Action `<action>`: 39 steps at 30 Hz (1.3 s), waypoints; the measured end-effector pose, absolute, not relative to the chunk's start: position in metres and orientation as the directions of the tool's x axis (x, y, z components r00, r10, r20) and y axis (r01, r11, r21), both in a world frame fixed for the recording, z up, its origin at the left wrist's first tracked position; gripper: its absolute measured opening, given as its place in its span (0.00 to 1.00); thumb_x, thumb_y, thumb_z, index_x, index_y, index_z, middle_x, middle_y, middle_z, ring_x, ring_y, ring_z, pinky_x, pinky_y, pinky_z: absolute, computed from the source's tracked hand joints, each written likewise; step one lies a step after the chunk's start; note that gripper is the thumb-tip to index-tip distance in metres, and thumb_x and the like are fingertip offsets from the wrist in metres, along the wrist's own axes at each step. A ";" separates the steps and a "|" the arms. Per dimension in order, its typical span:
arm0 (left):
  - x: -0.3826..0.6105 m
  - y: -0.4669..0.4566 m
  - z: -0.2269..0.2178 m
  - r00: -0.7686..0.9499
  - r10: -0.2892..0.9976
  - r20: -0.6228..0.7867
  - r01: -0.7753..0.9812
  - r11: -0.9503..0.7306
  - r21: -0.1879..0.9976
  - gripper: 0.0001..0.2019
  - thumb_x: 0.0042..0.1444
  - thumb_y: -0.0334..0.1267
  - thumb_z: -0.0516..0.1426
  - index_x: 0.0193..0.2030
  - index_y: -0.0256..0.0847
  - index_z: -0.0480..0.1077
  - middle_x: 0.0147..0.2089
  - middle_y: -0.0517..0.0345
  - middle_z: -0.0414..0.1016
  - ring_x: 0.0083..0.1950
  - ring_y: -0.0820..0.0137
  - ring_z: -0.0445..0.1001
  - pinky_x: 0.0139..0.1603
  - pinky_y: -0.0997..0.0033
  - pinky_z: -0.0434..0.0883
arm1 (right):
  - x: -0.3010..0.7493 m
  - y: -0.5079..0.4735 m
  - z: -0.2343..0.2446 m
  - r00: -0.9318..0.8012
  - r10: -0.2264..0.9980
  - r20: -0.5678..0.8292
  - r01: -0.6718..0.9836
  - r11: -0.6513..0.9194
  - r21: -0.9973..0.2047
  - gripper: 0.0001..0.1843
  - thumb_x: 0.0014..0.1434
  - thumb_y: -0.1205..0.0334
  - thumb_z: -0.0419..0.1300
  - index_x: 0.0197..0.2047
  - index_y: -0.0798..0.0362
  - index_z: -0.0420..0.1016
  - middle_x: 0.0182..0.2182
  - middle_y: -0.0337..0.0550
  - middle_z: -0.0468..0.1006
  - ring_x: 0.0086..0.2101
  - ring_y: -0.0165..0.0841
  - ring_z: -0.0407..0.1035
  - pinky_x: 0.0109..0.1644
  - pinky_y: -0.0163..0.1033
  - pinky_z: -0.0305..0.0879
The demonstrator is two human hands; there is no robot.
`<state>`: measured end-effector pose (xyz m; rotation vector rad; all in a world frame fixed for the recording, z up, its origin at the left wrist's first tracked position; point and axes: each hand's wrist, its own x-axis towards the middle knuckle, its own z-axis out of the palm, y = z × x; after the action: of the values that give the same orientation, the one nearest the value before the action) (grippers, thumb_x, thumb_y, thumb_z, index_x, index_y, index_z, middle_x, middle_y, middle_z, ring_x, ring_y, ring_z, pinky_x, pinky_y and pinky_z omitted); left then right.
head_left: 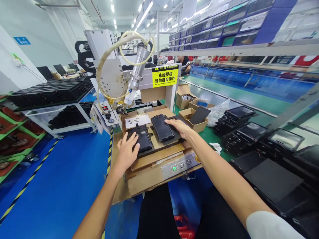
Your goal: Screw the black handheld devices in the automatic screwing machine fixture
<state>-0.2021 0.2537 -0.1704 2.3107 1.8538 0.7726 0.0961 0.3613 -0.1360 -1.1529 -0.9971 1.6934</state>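
Observation:
Two black device housings lie side by side in a black fixture plate [171, 141] on a cardboard-covered machine bed. My left hand [127, 151] rests on the left housing [143, 141], fingers spread flat over its near end. My right hand [180, 127] touches the right edge of the right housing [162, 127], fingers curled along its side. Above the bed hangs a metal dispensing head [136, 78] with looped tubes.
A button panel [180, 165] with a green light sits at the bed's front. Open cardboard boxes [193, 116] stand behind right. Black trays with parts [249, 131] fill the right bench. A rack of black trays [50, 91] stands left. A yellow caution sign [165, 76] is on the machine.

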 end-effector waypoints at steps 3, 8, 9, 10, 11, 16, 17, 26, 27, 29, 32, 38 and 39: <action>-0.197 0.264 -0.161 0.272 0.907 0.322 0.866 -0.377 0.329 0.26 0.71 0.43 0.48 0.74 0.50 0.65 0.78 0.61 0.59 0.82 0.54 0.46 0.79 0.37 0.44 | 0.103 0.348 -0.133 -0.147 0.952 -0.268 -0.295 -0.301 -0.907 0.11 0.69 0.58 0.64 0.44 0.59 0.79 0.36 0.51 0.87 0.31 0.36 0.80 0.42 0.40 0.83; -0.198 0.281 -0.158 0.408 0.881 0.240 0.854 -0.461 0.242 0.25 0.72 0.42 0.47 0.71 0.46 0.69 0.75 0.57 0.64 0.79 0.59 0.56 0.80 0.44 0.45 | 0.118 0.310 -0.126 -0.129 0.954 -0.272 -0.510 -0.299 -0.807 0.14 0.73 0.57 0.58 0.51 0.58 0.78 0.40 0.51 0.87 0.37 0.38 0.82 0.47 0.43 0.82; -0.200 0.282 -0.159 0.413 0.878 0.241 0.853 -0.466 0.236 0.25 0.72 0.42 0.47 0.71 0.46 0.69 0.75 0.57 0.64 0.79 0.59 0.56 0.80 0.44 0.46 | 0.122 0.300 -0.125 -0.118 0.958 -0.262 -0.510 -0.285 -0.812 0.15 0.73 0.56 0.58 0.52 0.58 0.78 0.41 0.51 0.87 0.39 0.39 0.82 0.47 0.43 0.82; -0.201 0.282 -0.160 0.416 0.876 0.245 0.852 -0.469 0.230 0.24 0.72 0.42 0.47 0.71 0.47 0.69 0.75 0.57 0.64 0.79 0.59 0.56 0.80 0.44 0.47 | 0.127 0.291 -0.125 -0.096 0.963 -0.251 -0.499 -0.265 -0.825 0.16 0.73 0.54 0.58 0.53 0.57 0.78 0.41 0.51 0.87 0.40 0.40 0.83 0.47 0.43 0.82; -0.203 0.282 -0.161 0.418 0.874 0.248 0.853 -0.472 0.223 0.24 0.72 0.43 0.47 0.71 0.47 0.69 0.75 0.57 0.64 0.79 0.59 0.56 0.80 0.44 0.47 | 0.132 0.281 -0.125 -0.067 0.968 -0.244 -0.486 -0.245 -0.839 0.17 0.72 0.52 0.59 0.53 0.56 0.78 0.40 0.51 0.87 0.40 0.41 0.83 0.46 0.43 0.82; -0.204 0.281 -0.162 0.436 0.866 0.246 0.847 -0.487 0.214 0.25 0.72 0.44 0.45 0.71 0.46 0.69 0.75 0.56 0.64 0.79 0.59 0.55 0.80 0.43 0.48 | 0.158 0.229 -0.135 0.037 0.954 -0.297 -0.509 -0.238 -0.827 0.16 0.70 0.51 0.61 0.49 0.55 0.78 0.36 0.49 0.87 0.37 0.42 0.83 0.41 0.42 0.83; -0.204 0.281 -0.161 0.436 0.866 0.245 0.847 -0.487 0.214 0.25 0.72 0.44 0.45 0.70 0.47 0.69 0.75 0.56 0.64 0.79 0.59 0.56 0.80 0.43 0.47 | 0.163 0.218 -0.138 0.046 0.949 -0.312 -0.532 -0.241 -0.812 0.15 0.69 0.51 0.62 0.49 0.54 0.79 0.36 0.48 0.87 0.36 0.41 0.83 0.41 0.42 0.83; -0.203 0.229 -0.156 0.388 0.884 0.262 0.883 -0.438 0.171 0.26 0.70 0.49 0.47 0.67 0.47 0.73 0.73 0.54 0.67 0.78 0.52 0.57 0.79 0.37 0.48 | 0.206 0.114 -0.170 0.064 0.845 -0.530 -0.720 -0.329 -0.611 0.14 0.68 0.56 0.61 0.49 0.56 0.80 0.37 0.52 0.87 0.31 0.40 0.83 0.36 0.42 0.83; -0.198 0.212 -0.155 0.375 0.883 0.283 0.893 -0.426 0.144 0.24 0.69 0.49 0.47 0.64 0.48 0.75 0.72 0.53 0.69 0.78 0.49 0.58 0.78 0.34 0.48 | 0.210 0.102 -0.175 0.080 0.825 -0.560 -0.731 -0.334 -0.596 0.14 0.68 0.56 0.61 0.49 0.57 0.80 0.37 0.52 0.87 0.30 0.40 0.82 0.35 0.43 0.83; -0.181 0.176 -0.152 0.370 0.877 0.306 0.901 -0.420 0.112 0.22 0.69 0.49 0.48 0.56 0.51 0.80 0.68 0.51 0.74 0.77 0.46 0.59 0.77 0.30 0.50 | 0.214 0.079 -0.188 0.114 0.786 -0.607 -0.746 -0.336 -0.575 0.14 0.67 0.55 0.63 0.49 0.57 0.80 0.35 0.52 0.87 0.28 0.41 0.82 0.32 0.44 0.83; -0.133 0.126 -0.157 0.449 0.875 0.179 0.848 -0.481 0.222 0.18 0.70 0.50 0.49 0.55 0.57 0.79 0.71 0.59 0.70 0.70 0.51 0.71 0.70 0.40 0.67 | 0.215 0.047 -0.210 0.146 0.755 -0.639 -0.759 -0.329 -0.562 0.15 0.63 0.54 0.68 0.46 0.56 0.80 0.33 0.50 0.86 0.27 0.41 0.81 0.31 0.44 0.82; -0.024 0.119 -0.214 0.586 0.804 -0.101 0.796 -0.549 0.254 0.20 0.75 0.43 0.39 0.43 0.50 0.71 0.82 0.61 0.45 0.48 0.53 0.84 0.42 0.46 0.79 | 0.208 0.005 -0.235 0.191 0.776 -0.601 -0.752 -0.278 -0.598 0.17 0.60 0.50 0.71 0.45 0.54 0.80 0.31 0.47 0.85 0.26 0.39 0.80 0.30 0.42 0.80; -0.015 0.125 -0.223 0.582 0.807 -0.101 0.804 -0.553 0.217 0.20 0.75 0.42 0.39 0.43 0.49 0.71 0.82 0.58 0.44 0.47 0.53 0.84 0.40 0.46 0.78 | 0.208 0.001 -0.235 0.195 0.791 -0.579 -0.746 -0.264 -0.611 0.18 0.61 0.50 0.71 0.46 0.54 0.81 0.32 0.47 0.85 0.27 0.39 0.80 0.30 0.42 0.80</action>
<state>-0.0146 0.1253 -0.2229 2.5742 1.3357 0.0154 0.2076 0.0007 -0.2349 -1.1089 -0.0547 1.4660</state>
